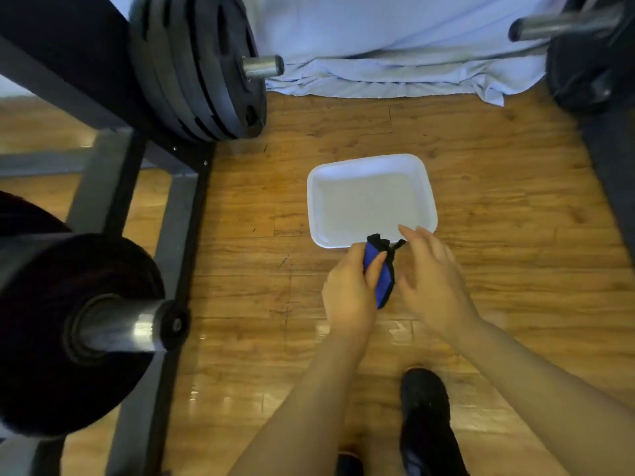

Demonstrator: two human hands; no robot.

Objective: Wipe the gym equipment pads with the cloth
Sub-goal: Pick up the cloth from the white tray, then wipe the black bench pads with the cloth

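Presently my left hand (348, 292) grips the bunched cloth (379, 273) over the tray (372, 197) rim; right hand (434, 280) alongside, fingers spread, holding nothing.

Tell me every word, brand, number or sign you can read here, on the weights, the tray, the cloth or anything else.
None can be read.
Weight plates: dark faces, any raised lettering too blurred to make out.
White tray: plain, no print showing.
Blue and black cloth, held in the left hand: no label visible.
Black shoe: no logo legible.
Pale sheet on the wooden floor: unmarked.
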